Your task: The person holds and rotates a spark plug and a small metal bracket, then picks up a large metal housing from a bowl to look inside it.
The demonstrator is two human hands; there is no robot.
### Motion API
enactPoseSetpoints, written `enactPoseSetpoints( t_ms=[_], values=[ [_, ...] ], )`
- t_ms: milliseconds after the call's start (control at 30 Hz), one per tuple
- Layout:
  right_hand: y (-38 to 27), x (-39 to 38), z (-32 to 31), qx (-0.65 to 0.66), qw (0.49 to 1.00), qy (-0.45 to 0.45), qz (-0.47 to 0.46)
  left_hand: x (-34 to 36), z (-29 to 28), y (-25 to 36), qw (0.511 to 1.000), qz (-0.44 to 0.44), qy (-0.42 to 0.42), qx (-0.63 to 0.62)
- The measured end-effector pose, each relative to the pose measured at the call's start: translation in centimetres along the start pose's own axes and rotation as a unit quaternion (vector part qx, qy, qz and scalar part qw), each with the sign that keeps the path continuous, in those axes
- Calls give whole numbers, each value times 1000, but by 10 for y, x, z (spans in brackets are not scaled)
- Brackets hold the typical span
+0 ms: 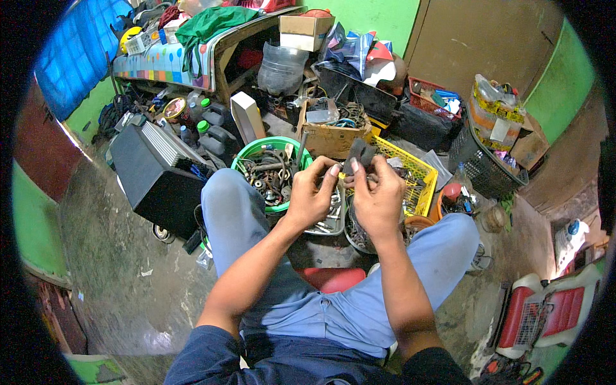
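Ideally, the dark piece [363, 151], pinched by the right hand [380, 197], is braced firmly; any pinch by the left hand [309, 196] can't be told.

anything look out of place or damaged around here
The green cloth looks untidy, dangling over the edge of the table. What looks like a pale scrap lies loose on the floor at left, outside any container. The dark piece in the right hand shows no clear damage.
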State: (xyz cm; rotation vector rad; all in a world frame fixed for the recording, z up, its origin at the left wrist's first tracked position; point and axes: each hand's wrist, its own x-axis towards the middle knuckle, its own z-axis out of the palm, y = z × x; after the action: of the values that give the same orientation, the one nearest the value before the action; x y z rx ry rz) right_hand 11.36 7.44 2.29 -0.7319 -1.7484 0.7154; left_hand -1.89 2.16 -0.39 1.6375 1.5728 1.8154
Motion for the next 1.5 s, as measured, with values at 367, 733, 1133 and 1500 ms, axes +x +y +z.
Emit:
enactPoseSetpoints(
  t_ms=[367, 733, 1133, 1500],
  values=[
    [-6, -6, 1, 18, 999, -17, 20, 2, -1, -1, 1000, 14, 10, -10],
    [-8, -3, 1, -19, 999, 14, -33, 2, -2, 6, 1000, -8, 1, 3],
    [-4, -3, 2, -65, 994, 2, -83, 1, 0, 0, 1000, -2, 7, 5],
    [-14, -1, -2, -100, 987, -13, -121, -1, -2, -1, 998, -40, 16, -46]
  ],
)
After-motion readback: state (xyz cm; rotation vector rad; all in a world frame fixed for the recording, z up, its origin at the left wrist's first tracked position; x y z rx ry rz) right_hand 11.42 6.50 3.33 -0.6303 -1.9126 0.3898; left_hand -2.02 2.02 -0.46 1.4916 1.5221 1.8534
